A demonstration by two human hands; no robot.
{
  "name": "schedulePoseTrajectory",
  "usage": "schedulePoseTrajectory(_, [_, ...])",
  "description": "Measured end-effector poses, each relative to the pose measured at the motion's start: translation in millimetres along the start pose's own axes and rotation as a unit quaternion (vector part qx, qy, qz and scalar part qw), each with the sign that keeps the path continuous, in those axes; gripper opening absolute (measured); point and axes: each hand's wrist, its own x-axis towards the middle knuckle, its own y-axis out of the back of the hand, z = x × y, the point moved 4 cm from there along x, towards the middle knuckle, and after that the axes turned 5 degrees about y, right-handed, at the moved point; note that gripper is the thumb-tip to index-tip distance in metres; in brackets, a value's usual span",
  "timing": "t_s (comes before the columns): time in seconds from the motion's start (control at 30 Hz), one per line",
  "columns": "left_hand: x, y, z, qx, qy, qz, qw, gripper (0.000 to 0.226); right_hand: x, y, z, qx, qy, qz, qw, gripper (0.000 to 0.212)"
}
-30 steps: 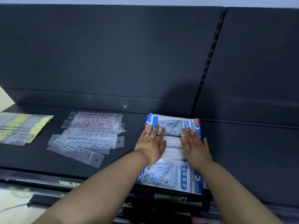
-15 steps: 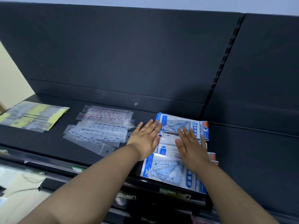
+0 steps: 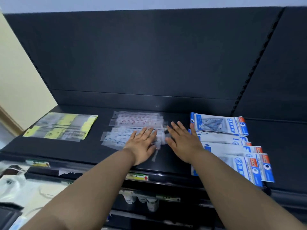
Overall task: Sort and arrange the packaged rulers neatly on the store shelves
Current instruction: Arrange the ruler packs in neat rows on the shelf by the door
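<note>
1. We see a dark shelf (image 3: 166, 165) carrying three groups of packaged rulers, spread left to right along its deck.
2. At the left lies a flat stack of clear packs with yellow cards (image 3: 61, 126), well apart from our hands.
3. In the middle sits a loose pile of clear sleeved rulers (image 3: 132, 125) — red markings toward the back, blue toward the front, the sleeves fanned out unevenly.
4. At the right, blue-and-white set-square packs (image 3: 232, 143) overlap in a staggered row running from the back of the shelf to its front edge.
5. Our left hand (image 3: 142, 145) lies flat, fingers spread, on the near right part of the clear pile; it grasps nothing.
6. Our right hand (image 3: 184, 141) is also spread flat and holds nothing, between the clear pile and the blue packs — whether it touches the shelf we cannot tell.
7. Below the front edge we make out price tags (image 3: 137, 177) and small bottles (image 3: 142, 200) on a lower level; white bagged goods (image 3: 21, 188) show at lower left.
</note>
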Motion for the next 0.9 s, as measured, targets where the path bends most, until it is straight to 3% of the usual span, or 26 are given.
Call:
schedulePoseTrajectory(0.17, [-3,-9,-23,-0.016,-0.005,-0.064,0.998,0.062,11,-15,-27,-0.022,0.006,-0.037,0.999,0.057])
schedulePoseTrajectory(0.57, [1,-17,-22,-0.011,-0.004,-0.013,1.0,0.058,13,-33,-49,-0.047,-0.009,-0.063,0.997,0.055])
schedulePoseTrajectory(0.9, [-3,-13,-28,-0.028,0.015,-0.024,0.999,0.056,4,-22,-54,-0.035,-0.037,-0.075,0.996,0.057])
